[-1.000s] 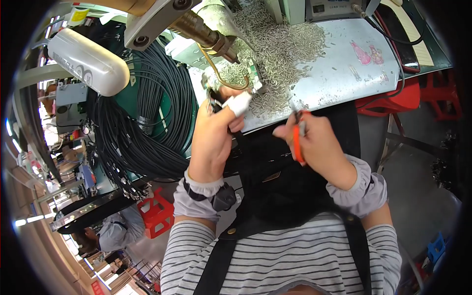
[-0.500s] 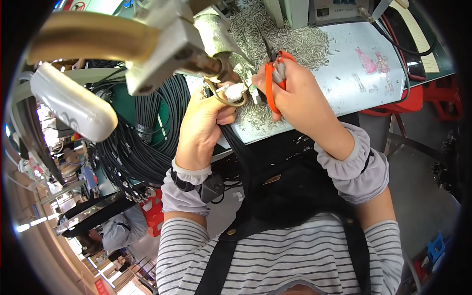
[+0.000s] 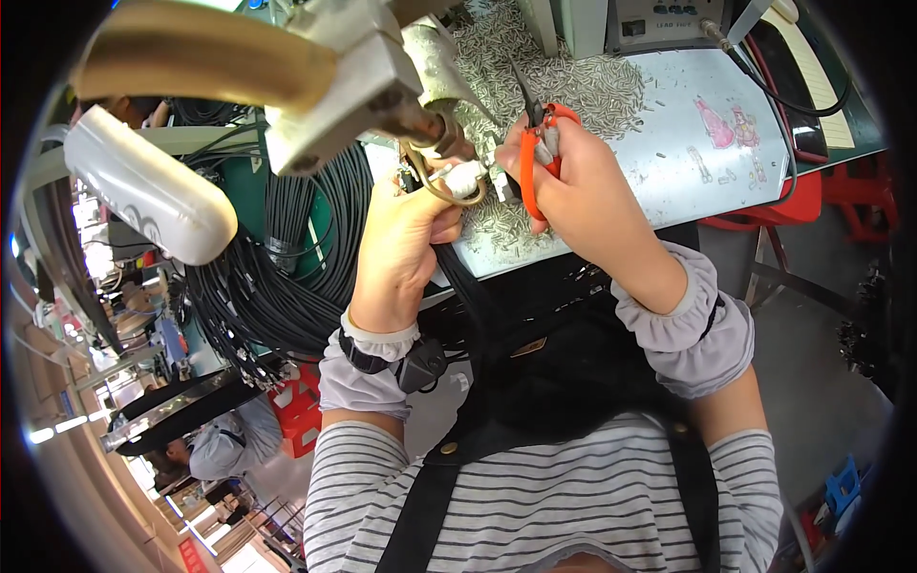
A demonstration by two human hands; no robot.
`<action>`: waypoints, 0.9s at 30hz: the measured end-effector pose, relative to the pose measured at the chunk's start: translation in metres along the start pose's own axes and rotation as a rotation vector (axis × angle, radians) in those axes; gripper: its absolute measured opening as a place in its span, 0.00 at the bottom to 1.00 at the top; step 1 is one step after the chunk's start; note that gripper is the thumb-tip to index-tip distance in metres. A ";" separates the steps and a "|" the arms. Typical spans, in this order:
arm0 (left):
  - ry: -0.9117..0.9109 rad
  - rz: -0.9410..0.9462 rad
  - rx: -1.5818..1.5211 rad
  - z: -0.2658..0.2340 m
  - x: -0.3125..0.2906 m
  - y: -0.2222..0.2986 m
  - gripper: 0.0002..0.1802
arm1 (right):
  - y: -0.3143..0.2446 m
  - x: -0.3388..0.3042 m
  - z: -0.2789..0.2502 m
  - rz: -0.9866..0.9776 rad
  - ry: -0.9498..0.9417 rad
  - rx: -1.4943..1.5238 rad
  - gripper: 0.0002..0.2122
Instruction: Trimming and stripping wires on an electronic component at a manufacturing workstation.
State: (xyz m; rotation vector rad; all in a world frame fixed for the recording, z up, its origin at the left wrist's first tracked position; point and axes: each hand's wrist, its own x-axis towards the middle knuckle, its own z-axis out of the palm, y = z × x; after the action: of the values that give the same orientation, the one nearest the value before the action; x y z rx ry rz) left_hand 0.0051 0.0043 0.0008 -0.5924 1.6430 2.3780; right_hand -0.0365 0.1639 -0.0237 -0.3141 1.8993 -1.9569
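My left hand is closed around a bundle of black cables, which hangs from it toward my lap. White wrapping covers one fingertip beneath a curved metal ring of the fixture. My right hand grips orange-handled pliers, their dark jaws pointing up and away from me. Its thumb and fingertip reach toward a small metal block near the left fingertips; whether they pinch a small part there cannot be made out. Many small silvery metal pins lie heaped around and beyond both hands.
A grey metal arm with a thick tan hose overhangs the left side, beside a white lamp head. Coiled black cables pile up at left. A control box stands at the back; red stools are at right.
The view has shifted slightly, so the metal arm and lamp appear a little further right. Both hands keep their grips; the pliers are nearly in the same place.
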 end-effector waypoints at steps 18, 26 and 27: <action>-0.040 0.217 0.337 0.029 -0.071 -0.036 0.11 | -0.031 -0.063 0.002 -0.470 0.054 -0.450 0.06; -0.092 0.132 -0.021 0.028 -0.075 -0.029 0.15 | -0.005 -0.054 0.008 -0.836 0.378 -0.452 0.12; -0.084 0.161 0.009 0.029 -0.075 -0.029 0.15 | -0.005 -0.061 0.003 -0.865 0.315 -0.561 0.12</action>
State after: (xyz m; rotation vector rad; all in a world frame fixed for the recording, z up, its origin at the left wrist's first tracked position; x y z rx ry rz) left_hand 0.0772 0.0470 0.0170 -0.3652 1.7244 2.4676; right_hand 0.0192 0.1870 -0.0122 -1.2191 2.8346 -1.9470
